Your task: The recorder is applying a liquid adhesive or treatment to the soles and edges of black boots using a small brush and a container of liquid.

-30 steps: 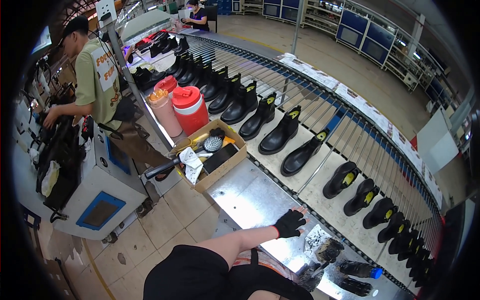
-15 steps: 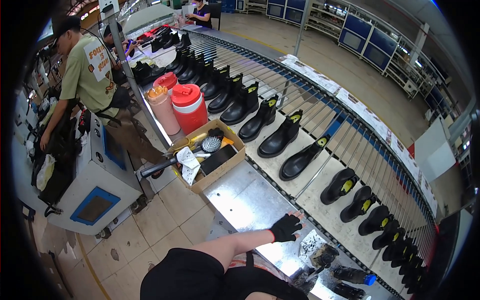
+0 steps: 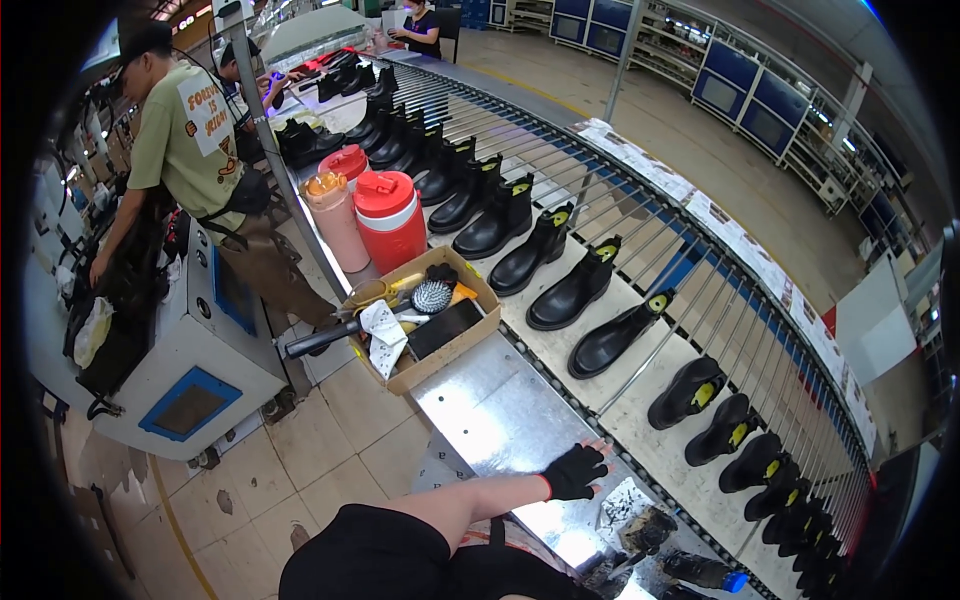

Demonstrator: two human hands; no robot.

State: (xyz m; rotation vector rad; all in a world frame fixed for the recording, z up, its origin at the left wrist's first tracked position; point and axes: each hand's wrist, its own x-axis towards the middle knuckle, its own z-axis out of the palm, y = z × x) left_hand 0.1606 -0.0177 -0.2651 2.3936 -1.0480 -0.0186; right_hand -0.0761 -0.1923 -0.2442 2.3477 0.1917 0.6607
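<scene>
In the head view, the left hand (image 3: 573, 472), in a black fingerless glove, is spreading its fingers at lower centre, gripping nothing I can see; can't tell if it's actually touching the shiny metal table (image 3: 480, 400). Black boots (image 3: 570, 292) are lining the pale conveyor (image 3: 650, 435) from upper left to lower right. Worn floor tiles (image 3: 330, 435) are showing lower left. The right hand is sitting out of view, grip unknown. Dark clutter (image 3: 648, 530) is blurring together near the bottom edge.

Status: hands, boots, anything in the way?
Left hand open at metal table, right out of view. Black boots lined along conveyor. Blue-capped bottle lies nearby.
</scene>
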